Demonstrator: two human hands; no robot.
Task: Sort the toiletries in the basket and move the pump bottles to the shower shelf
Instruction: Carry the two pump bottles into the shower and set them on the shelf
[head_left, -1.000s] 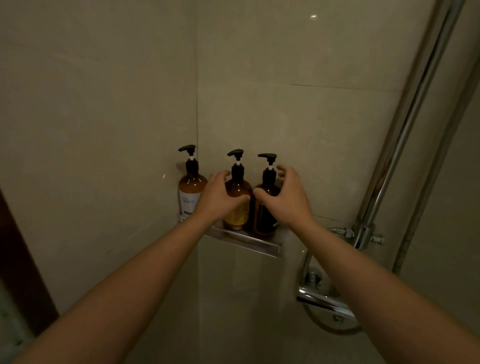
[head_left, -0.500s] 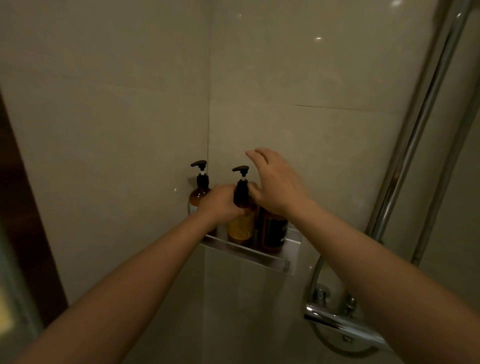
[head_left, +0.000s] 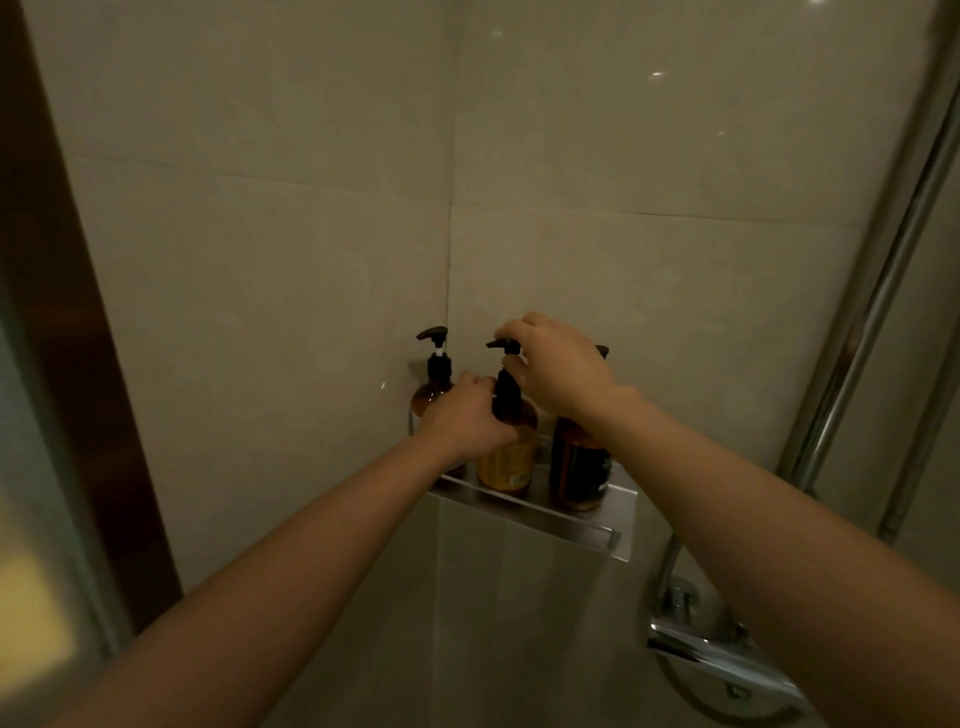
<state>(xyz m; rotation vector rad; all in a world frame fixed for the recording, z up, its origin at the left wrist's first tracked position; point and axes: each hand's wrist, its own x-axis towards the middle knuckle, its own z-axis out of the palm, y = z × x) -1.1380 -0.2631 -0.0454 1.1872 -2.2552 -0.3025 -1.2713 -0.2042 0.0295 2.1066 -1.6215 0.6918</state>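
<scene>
Both hands on the middle pump bottle, shower corner shelf, centre of frame.

Head view: three pump bottles upright in a row on the metal shower shelf (head_left: 561, 525) in the tiled corner. Left hand (head_left: 462, 415) wrapped around the shoulder of the middle amber bottle (head_left: 509, 452); right hand (head_left: 556, 364) pinching its black pump head (head_left: 501, 345) from above. Left bottle (head_left: 434, 384) partly hidden behind the left hand, dark right bottle (head_left: 579, 462) below the right wrist. Chrome shower rail (head_left: 872, 322) at right of frame, mixer tap (head_left: 727, 660) lower right.
</scene>
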